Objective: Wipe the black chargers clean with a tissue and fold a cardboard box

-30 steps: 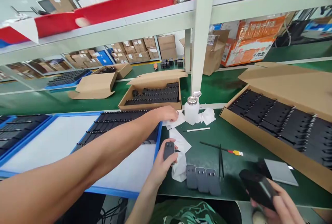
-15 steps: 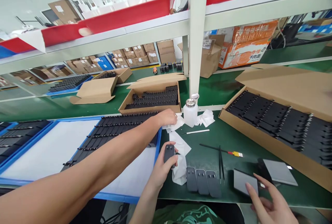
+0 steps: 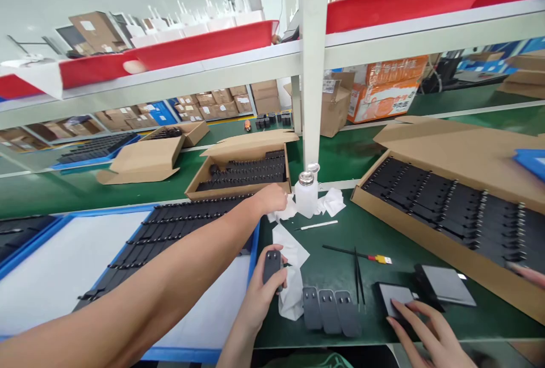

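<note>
My left hand (image 3: 264, 284) is closed round a dark grey power adapter (image 3: 272, 266), its two-pin face turned up. Beneath and beside it lies crumpled white tissue (image 3: 291, 300). My right hand (image 3: 428, 328) has its fingertips on a small black block with a grey top (image 3: 389, 295), near the front edge. A second grey-topped block (image 3: 449, 285) sits just behind it. Between my hands, three more adapters (image 3: 327, 311) stand in a row. To their right lie black tweezers (image 3: 358, 280) and a cable with a yellow-and-red USB plug (image 3: 382, 259).
A co-worker's arm (image 3: 183, 243) crosses from the left, its hand at the tissues. Another hand (image 3: 530, 274) enters at far right. Around are a white pump bottle (image 3: 306, 197), an adapter carton (image 3: 426, 237), a smaller carton (image 3: 238, 192), a blue-rimmed tray (image 3: 251, 277) and a shelf post (image 3: 313, 90).
My right hand's fingers have moved left onto the block's top. My left hand still holds the adapter. At the far right, another person's hand and a blue edge have come into view.
</note>
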### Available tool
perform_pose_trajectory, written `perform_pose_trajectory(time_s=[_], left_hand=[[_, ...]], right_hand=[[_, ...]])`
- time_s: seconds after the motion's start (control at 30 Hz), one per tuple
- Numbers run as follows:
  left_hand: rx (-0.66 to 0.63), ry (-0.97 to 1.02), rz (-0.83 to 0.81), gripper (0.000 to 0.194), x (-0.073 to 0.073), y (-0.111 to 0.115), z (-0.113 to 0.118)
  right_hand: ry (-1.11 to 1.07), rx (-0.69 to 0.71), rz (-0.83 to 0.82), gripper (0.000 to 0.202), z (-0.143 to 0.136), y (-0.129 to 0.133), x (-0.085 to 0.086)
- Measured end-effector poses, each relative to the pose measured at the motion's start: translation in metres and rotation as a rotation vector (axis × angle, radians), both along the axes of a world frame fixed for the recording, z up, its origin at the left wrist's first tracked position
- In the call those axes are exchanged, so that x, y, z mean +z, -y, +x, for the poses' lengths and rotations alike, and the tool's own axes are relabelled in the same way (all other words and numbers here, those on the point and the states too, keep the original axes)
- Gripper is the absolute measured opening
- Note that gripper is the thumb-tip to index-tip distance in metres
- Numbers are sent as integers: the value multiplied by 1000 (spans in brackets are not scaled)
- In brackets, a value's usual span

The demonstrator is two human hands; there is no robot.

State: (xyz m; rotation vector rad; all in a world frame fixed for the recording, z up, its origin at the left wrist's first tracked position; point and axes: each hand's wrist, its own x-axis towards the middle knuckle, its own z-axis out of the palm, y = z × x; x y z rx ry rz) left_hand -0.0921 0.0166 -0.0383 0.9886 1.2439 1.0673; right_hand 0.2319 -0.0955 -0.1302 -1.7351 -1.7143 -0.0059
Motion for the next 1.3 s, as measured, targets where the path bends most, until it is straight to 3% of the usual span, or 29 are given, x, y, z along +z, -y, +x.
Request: perform_pose_trajectory(time_s=[0.23,0.53,0.77,0.87,0.93,1.1,1.17,1.3], left_hand=[[13,-29,-70,47,2,-2,-2],[-3,-44,-31,53,11,4,7],[-13,-22,-14,37,8,4,12],[-55,-10,16,40,13,9,18],[-158,0,42,50,18,14,23],[-472,-53,172,91,36,27,43],[-521,-84,212,97,41,30,51],[-520,-75,209,96,47,36,58]], right_hand=[[170,-162,80,28,-26,-9,30],[135,-226,124,27,-23,-3,22],[63,-200,248,21,-27,-9,21],[-74,-91,291,20,-37,-13,33],[-176,36,264,26,-47,-16,48],[-236,428,113,62,-72,-34,93],[-218,544,101,68,-79,-42,105],[-257,643,171,59,-85,-49,114]])
